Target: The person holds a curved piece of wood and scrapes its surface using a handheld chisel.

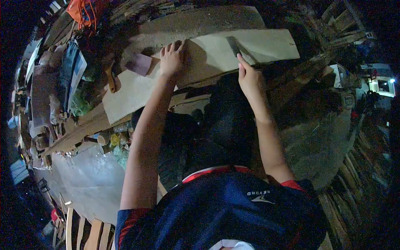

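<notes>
A long pale board [204,51] lies across the workbench at a slant. My left hand [171,59] rests on its upper middle, fingers spread and pressing flat. Toward the board's right part, my right hand [250,75] is closed round the handle of a flat, dark-bladed tool [234,45], index finger stretched along it; the blade touches or hovers just over the board. A small purplish square sheet [138,63] lies left of my left hand. Farther left, a wooden-handled tool [110,77] lies beside the board's edge.
An orange bag [82,13] is at the top left. Stacked sheets and plastic clutter the left side. Jars and a green plastic bag [121,156] sit below the bench. Wooden slats [89,233] stand at the bottom left, and timber lies at the right.
</notes>
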Demonstrator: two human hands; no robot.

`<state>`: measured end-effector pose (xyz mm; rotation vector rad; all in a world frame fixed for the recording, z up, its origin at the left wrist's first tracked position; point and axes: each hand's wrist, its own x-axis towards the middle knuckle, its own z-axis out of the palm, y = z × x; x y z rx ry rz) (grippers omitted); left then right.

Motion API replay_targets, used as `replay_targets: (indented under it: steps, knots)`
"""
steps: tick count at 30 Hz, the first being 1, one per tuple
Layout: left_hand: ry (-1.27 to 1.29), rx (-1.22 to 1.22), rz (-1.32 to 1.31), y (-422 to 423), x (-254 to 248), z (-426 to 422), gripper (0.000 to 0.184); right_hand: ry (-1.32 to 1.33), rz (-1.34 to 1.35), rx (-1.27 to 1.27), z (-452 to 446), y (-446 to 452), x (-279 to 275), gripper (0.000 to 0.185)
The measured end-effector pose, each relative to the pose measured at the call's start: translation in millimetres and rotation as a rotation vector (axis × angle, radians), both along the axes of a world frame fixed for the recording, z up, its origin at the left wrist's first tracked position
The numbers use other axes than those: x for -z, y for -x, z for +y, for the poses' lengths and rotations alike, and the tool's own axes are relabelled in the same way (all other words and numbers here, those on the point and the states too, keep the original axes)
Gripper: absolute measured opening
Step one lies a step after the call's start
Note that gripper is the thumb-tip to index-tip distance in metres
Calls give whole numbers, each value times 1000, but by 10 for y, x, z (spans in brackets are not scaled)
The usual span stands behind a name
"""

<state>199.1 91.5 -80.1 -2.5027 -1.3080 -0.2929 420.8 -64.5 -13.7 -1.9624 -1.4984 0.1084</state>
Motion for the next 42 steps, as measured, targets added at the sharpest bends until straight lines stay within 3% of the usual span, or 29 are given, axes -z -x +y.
replay_targets:
  steps: [3, 4, 8, 10, 11, 13, 14, 16, 17, 20, 23, 25, 32, 34, 35, 36, 42]
  knots:
    - [162, -1, -133, -41, -247, -143, 47, -177, 111, -36, 433, -44, 185, 28]
    - [211, -4, -203, -49, -291, -163, 47, -47, 86, 14, 525, -70, 179, 28]
    - [216, -18, -166, -59, -298, -140, 48, -69, 154, 1, 284, 21, -20, 27]
    - [208, -31, -148, -65, -279, -147, 48, 225, 70, 65, 24, 115, -290, 27]
    - [209, -48, -128, -68, -262, -137, 48, 222, 69, 69, 32, 93, -254, 27]
    - [190, -49, -93, -71, -284, -120, 48, -48, 60, -23, 52, 37, -86, 26]
    - [177, -53, -58, -67, -281, -136, 48, -43, 63, -20, 143, 8, 5, 26]
    - [201, -34, -111, -58, -332, -174, 49, -368, -119, -73, 353, -58, 138, 27]
    - [211, -17, -170, -73, -377, -158, 51, -82, -4, -28, 310, -96, 165, 27]
    - [233, -25, -188, -82, -319, -172, 54, 42, 86, 27, 45, 73, -147, 27]
    - [228, -42, -128, -78, -333, -109, 56, 44, 84, 29, 60, 66, -121, 26]
    - [244, -35, -99, -39, -283, -113, 56, -186, 53, -33, 350, -48, 210, 25]
    - [209, -38, -119, -61, -302, -48, 60, 38, 71, 23, 58, 91, -119, 25]
    - [232, -66, -24, -54, -288, -68, 57, -77, 180, -9, 221, 53, 4, 25]
    - [216, -19, -127, -62, -331, -107, 58, -174, 234, -26, 400, -6, 174, 25]
    - [202, 27, -230, -69, -376, -150, 58, -140, 172, -37, 544, -51, 233, 26]
    - [199, -44, -111, -65, -304, -121, 59, -115, 97, -30, 341, 3, 176, 27]
